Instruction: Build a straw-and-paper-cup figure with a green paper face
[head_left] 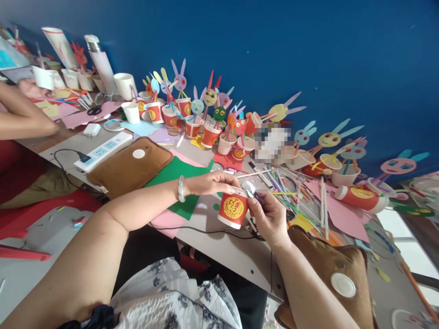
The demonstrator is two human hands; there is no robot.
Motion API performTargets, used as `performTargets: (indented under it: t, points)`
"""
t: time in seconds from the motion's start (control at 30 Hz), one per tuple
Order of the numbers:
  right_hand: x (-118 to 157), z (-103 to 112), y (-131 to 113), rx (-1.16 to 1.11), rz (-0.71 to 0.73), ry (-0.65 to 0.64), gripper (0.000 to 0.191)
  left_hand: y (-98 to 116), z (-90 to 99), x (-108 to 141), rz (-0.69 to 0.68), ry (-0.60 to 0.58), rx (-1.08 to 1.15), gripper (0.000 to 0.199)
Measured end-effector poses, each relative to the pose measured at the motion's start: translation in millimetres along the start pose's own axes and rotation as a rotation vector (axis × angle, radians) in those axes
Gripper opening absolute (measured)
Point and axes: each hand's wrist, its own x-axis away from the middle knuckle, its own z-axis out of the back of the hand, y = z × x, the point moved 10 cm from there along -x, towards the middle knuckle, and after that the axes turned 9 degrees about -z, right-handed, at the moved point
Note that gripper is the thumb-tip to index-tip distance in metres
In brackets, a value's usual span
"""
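Note:
A red-and-white paper cup with a gold round emblem is held upright over the table's front edge. My left hand reaches in from the left, its fingers closed on the cup's rim. At the rim's right side, my right hand is closed around a small tool with a shiny metal end and a dark handle. The metal end meets the rim; the tool's exact kind is hard to make out. Beneath my left forearm lies a sheet of green paper.
Paper cups with rabbit-faced figures line the blue wall. Brown cushions lie on both sides. A white power strip sits at left, and a black cable crosses the front. Coloured sticks are scattered at right. Another person's arm rests at far left.

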Motion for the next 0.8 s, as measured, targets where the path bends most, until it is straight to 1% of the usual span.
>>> performTargets:
  t: [0.1, 0.23, 0.33, 0.47, 0.57, 0.67, 0.73, 0.8]
  points:
    - [1, 4, -1, -0.004, 0.012, 0.038, 0.038, 1, -1.5, 1, -0.008, -0.017, 0.013, 0.014]
    - [2, 2, -7, 0.021, 0.059, 0.022, 0.036, 0, -4.4, 2, 0.023, -0.026, 0.018, 0.02]
    - [3, 4, -9, 0.035, 0.078, 0.039, 0.036, 1, -5.0, 2, 0.037, -0.027, 0.049, 0.021]
    - [2, 5, -3, 0.049, 0.055, 0.054, 0.035, 2, -2.1, 1, 0.023, -0.018, 0.04, 0.023]
    - [-1, 5, 8, 0.038, 0.014, 0.074, 0.035, 1, 4.8, 0, -0.011, 0.051, 0.034, 0.026]
    - [-2, 9, 14, 0.023, -0.005, 0.137, 0.034, -1, 12.9, -2, -0.036, 0.147, 0.036, 0.03]
    - [0, 11, 11, 0.054, 0.015, 0.159, 0.031, -1, 18.0, -2, -0.048, 0.209, 0.023, 0.031]
    - [2, 10, 1, 0.118, 0.063, 0.162, 0.029, 1, 22.2, -2, -0.073, 0.258, -0.001, 0.031]
